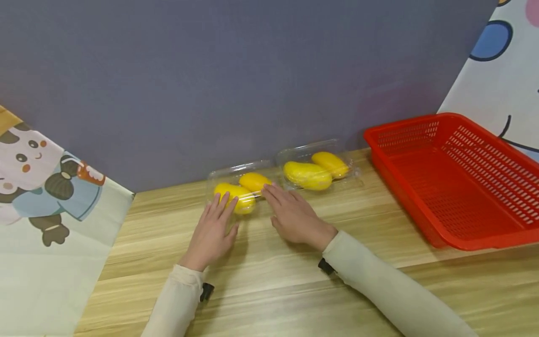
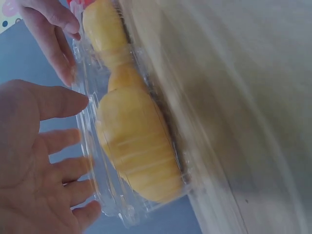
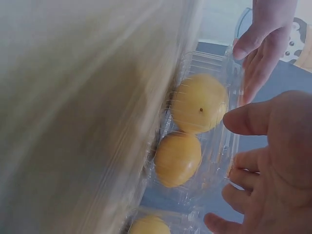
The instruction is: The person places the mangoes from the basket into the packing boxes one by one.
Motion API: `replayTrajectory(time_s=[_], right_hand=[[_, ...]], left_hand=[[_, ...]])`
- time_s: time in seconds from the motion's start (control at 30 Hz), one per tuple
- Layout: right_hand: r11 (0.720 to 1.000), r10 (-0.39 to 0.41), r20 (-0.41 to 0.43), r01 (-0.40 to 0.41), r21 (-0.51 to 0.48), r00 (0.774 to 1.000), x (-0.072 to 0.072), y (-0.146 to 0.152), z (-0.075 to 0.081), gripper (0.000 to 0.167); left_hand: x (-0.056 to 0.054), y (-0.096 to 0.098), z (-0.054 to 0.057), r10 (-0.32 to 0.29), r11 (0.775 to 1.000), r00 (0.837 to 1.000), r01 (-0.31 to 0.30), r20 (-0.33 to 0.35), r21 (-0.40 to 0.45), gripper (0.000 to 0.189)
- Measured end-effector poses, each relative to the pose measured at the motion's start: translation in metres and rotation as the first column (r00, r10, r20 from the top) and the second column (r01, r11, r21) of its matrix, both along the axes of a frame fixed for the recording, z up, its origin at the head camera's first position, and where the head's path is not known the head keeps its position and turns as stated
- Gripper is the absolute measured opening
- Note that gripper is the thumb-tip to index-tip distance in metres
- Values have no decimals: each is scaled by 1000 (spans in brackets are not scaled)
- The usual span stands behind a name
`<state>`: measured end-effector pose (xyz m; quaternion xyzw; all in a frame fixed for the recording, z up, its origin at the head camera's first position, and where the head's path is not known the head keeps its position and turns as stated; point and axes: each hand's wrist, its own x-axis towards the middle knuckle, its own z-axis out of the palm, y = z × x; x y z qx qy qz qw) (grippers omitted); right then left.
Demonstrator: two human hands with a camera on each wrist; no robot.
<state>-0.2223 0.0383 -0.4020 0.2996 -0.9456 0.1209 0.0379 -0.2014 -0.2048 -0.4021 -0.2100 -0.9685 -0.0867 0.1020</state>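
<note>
Two clear plastic boxes stand side by side against the grey wall, each with two yellow mangoes inside. At the left box [image 1: 236,168], the left hand [image 1: 212,234] lays its extended fingers over the near left part, above the larger mango [image 1: 244,202]. The right hand [image 1: 296,217] reaches to the same box's right side, fingertips by the smaller mango [image 1: 254,181]. Neither hand curls round the box. Both wrist views show the lid over the mangoes [image 2: 136,141] and relaxed, spread fingers along its edge. The right box [image 1: 294,152] holds mangoes [image 1: 309,176] untouched.
A red perforated plastic basket [image 1: 404,192] stands on the right of the wooden table [image 1: 269,290]. The grey wall [image 1: 252,84] rises directly behind the boxes. Cartoon-printed sheets [image 1: 50,187] hang at both sides.
</note>
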Motion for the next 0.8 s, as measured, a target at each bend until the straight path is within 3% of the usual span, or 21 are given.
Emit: replayTrajectory(time_s=[0.27, 0.43, 0.57, 0.7, 0.8], right_hand=[[996, -32, 42, 29, 81, 999, -18, -2, -1, 73], [996, -60, 90, 54, 74, 994, -34, -2, 3, 73], [995, -71, 120, 62, 73, 990, -43, 0, 5, 74], [996, -89, 125, 85, 33, 988, -34, 11, 1, 75], [995, -90, 104, 92, -22, 991, -13, 25, -5, 74]], left_hand=[[-16, 3, -3, 30, 999, 999, -30, 32, 21, 68], [-40, 6, -4, 26, 999, 999, -28, 47, 36, 71], [-52, 5, -7, 24, 998, 994, -30, 103, 53, 74], [-50, 6, -15, 34, 997, 991, -44, 131, 71, 76], [-31, 15, -16, 54, 993, 995, -61, 78, 102, 75]])
